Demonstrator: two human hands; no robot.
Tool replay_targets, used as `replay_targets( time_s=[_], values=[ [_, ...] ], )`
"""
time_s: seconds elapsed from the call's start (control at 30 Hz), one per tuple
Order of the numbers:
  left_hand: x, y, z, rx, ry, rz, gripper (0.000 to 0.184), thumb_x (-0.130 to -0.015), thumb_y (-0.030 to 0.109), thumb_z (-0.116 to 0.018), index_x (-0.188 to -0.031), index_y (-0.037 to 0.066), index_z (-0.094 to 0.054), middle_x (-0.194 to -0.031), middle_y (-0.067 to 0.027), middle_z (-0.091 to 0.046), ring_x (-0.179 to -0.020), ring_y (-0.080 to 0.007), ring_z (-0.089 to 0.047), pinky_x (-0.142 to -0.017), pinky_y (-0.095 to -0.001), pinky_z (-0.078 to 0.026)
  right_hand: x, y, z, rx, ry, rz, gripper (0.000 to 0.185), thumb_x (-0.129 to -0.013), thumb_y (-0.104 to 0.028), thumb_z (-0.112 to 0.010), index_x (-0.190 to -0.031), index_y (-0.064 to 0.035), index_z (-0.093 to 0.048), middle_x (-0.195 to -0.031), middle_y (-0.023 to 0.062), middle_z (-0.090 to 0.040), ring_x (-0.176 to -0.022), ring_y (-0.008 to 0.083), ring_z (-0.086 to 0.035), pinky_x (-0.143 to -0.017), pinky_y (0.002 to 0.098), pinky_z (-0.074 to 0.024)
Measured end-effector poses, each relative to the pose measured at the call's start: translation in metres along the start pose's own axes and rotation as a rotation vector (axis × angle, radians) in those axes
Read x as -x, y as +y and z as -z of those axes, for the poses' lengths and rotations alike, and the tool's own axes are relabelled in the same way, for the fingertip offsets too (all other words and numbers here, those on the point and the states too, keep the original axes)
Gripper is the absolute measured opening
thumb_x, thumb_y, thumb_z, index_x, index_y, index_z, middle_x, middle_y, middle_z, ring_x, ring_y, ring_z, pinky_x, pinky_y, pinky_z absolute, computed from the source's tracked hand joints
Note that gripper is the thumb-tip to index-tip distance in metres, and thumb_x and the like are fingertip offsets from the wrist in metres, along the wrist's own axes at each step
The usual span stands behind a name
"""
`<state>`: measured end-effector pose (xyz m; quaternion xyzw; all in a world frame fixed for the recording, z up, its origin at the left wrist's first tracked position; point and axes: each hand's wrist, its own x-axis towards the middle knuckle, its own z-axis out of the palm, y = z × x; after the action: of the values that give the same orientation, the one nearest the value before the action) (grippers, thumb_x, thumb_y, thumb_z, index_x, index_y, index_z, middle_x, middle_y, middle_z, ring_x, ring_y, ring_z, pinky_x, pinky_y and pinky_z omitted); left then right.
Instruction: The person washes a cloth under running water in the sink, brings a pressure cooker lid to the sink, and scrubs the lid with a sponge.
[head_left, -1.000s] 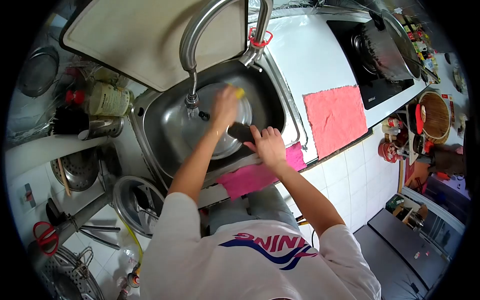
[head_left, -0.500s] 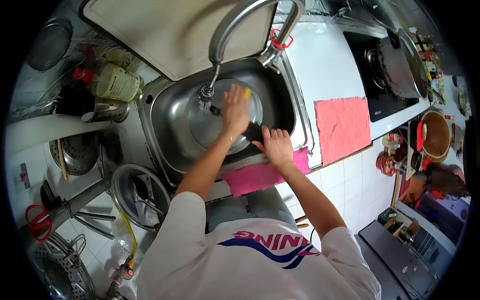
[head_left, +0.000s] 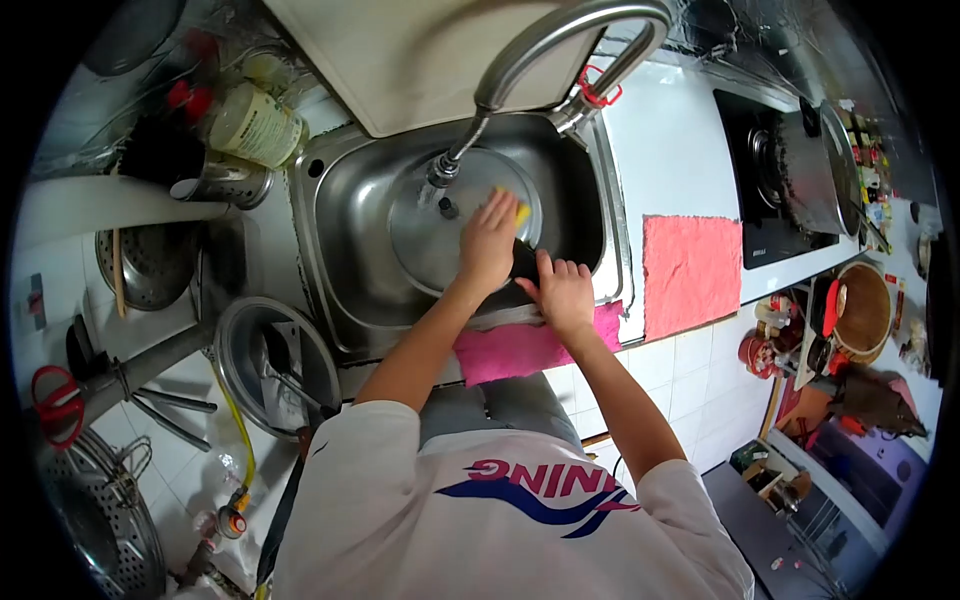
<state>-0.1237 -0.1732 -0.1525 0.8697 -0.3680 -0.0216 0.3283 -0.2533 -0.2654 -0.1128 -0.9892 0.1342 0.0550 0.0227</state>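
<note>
My left hand (head_left: pixel 487 245) is over the sink (head_left: pixel 325 290), fingers laid over a yellow sponge (head_left: pixel 522 214) whose edge shows beside them. Beneath that hand is a dark object (head_left: pixel 524 262), mostly covered, its kind unclear. My right hand (head_left: pixel 562 297) grips its near end, thumb along it, by the front rim. A round, shiny disc (head_left: pixel 415 250), like a pot lid, lies in the basin. The dark round spot (head_left: pixel 448 207) near its middle could be a knob or the drain. Water comes from the faucet head (head_left: pixel 442 170) just behind my left hand.
A pink cloth (head_left: pixel 510 352) hangs over the front edge. A coral cloth (head_left: pixel 692 275) lies on the right counter before a stove with a large pot (head_left: pixel 815 170). The faucet neck (head_left: pixel 560 22) arches overhead. At left stand a jar (head_left: pixel 255 125) and a bowl of utensils (head_left: pixel 230 345).
The view has shifted, so the sink sits slightly further right and higher. My left hand has slid nearer my right hand along the dark object. My right hand keeps its grip.
</note>
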Motion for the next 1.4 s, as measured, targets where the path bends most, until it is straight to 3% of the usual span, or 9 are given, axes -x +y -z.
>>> replay_targets(
  time_s=[0.13, 0.2, 0.33, 0.4, 0.53, 0.67, 0.83, 1.13, 1.4],
  values=[
    [0.059, -0.031, 0.028, 0.001, -0.096, -0.085, 0.043, -0.082, 0.003, -0.049, -0.124, -0.006, -0.047, -0.131, -0.0206, -0.047, -0.125, -0.0332, -0.041, -0.103, -0.039, -0.035, 0.001, -0.001, -0.003, -0.031, 0.015, -0.009, 0.053, -0.083, -0.051, -0.054, -0.112, -0.0065, -0.052, -0.074, 0.0077, -0.059, -0.072, 0.0242, -0.058, -0.069, 0.0351, -0.0423],
    [0.074, -0.045, 0.036, 0.057, -0.025, 0.317, 0.045, -0.085, 0.002, -0.045, -0.129, -0.007, -0.04, -0.137, -0.0222, -0.039, -0.129, -0.0345, -0.035, -0.105, -0.0377, -0.032, 0.004, -0.004, -0.003, -0.023, 0.022, -0.005, 0.053, -0.083, -0.051, -0.054, -0.112, -0.0065, -0.052, -0.074, 0.0079, -0.058, -0.072, 0.0242, -0.058, -0.069, 0.0352, -0.0423],
    [0.058, -0.079, 0.022, 0.093, -0.093, 0.495, 0.049, -0.087, 0.005, -0.044, -0.133, -0.007, -0.033, -0.143, -0.0234, -0.028, -0.135, -0.0365, -0.024, -0.109, -0.0405, -0.025, 0.007, -0.005, -0.002, 0.015, -0.006, -0.006, 0.054, -0.083, -0.051, -0.053, -0.113, -0.0066, -0.052, -0.076, 0.0083, -0.059, -0.073, 0.0239, -0.058, -0.069, 0.0355, -0.0423],
    [0.051, -0.041, -0.007, -0.064, 0.13, 0.549, 0.054, -0.087, 0.01, -0.048, -0.135, -0.008, -0.03, -0.145, -0.0238, -0.023, -0.137, -0.0379, -0.016, -0.111, -0.0444, -0.018, -0.004, -0.004, -0.002, 0.021, -0.006, -0.005, 0.054, -0.083, -0.051, -0.053, -0.114, -0.0065, -0.052, -0.076, 0.0084, -0.059, -0.073, 0.0239, -0.058, -0.069, 0.0356, -0.0423],
    [0.059, 0.038, -0.005, 0.086, -0.079, 0.262, 0.06, -0.084, 0.012, -0.052, -0.136, -0.007, -0.028, -0.146, -0.0221, -0.023, -0.137, -0.0365, -0.017, -0.111, -0.0478, -0.016, -0.001, -0.003, -0.008, 0.058, 0.026, -0.008, 0.054, -0.083, -0.052, -0.054, -0.111, -0.0059, -0.053, -0.074, 0.0086, -0.06, -0.07, 0.0241, -0.06, -0.067, 0.0359, -0.0423],
    [0.055, 0.013, 0.009, 0.03, -0.015, 0.134, 0.057, -0.083, 0.01, -0.053, -0.134, -0.007, -0.032, -0.142, -0.0227, -0.03, -0.134, -0.0387, -0.024, -0.108, -0.0488, -0.023, 0.0, 0.004, -0.005, -0.016, 0.025, -0.012, 0.052, -0.079, -0.051, -0.058, -0.106, -0.0064, -0.053, -0.074, 0.0083, -0.061, -0.071, 0.0238, -0.061, -0.067, 0.036, -0.0425],
    [0.089, -0.039, 0.007, -0.122, 0.134, 0.438, 0.045, -0.085, 0.007, -0.049, -0.126, -0.008, -0.039, -0.14, -0.0217, -0.033, -0.131, -0.0394, -0.028, -0.106, -0.0464, -0.026, 0.001, 0.006, -0.006, -0.133, -0.097, -0.046, 0.05, -0.076, -0.047, -0.065, -0.102, -0.0072, -0.049, -0.073, 0.0106, -0.062, -0.072, 0.0265, -0.063, -0.069, 0.037, -0.0441],
    [0.059, 0.022, 0.053, 0.232, 0.054, -0.136, 0.017, -0.076, 0.003, -0.06, -0.092, -0.001, -0.056, -0.117, -0.0149, -0.055, -0.117, -0.0337, -0.048, -0.094, -0.042, -0.04, -0.027, 0.026, 0.037, -0.372, -0.357, -0.129, 0.055, -0.078, -0.05, -0.064, -0.095, 0.0, -0.05, -0.077, 0.0218, -0.064, -0.077, 0.0396, -0.063, -0.069, 0.0486, -0.0492],
    [0.059, 0.012, 0.075, 0.092, 0.067, -0.036, 0.02, -0.066, -0.002, -0.066, -0.08, 0.003, -0.053, -0.102, -0.0118, -0.059, -0.098, -0.0328, -0.054, -0.084, -0.0416, -0.043, -0.042, 0.018, 0.057, -0.415, -0.416, -0.116, 0.056, -0.077, -0.05, -0.065, -0.093, 0.0017, -0.054, -0.084, 0.0237, -0.064, -0.083, 0.0404, -0.062, -0.071, 0.0464, -0.0493]
  ],
)
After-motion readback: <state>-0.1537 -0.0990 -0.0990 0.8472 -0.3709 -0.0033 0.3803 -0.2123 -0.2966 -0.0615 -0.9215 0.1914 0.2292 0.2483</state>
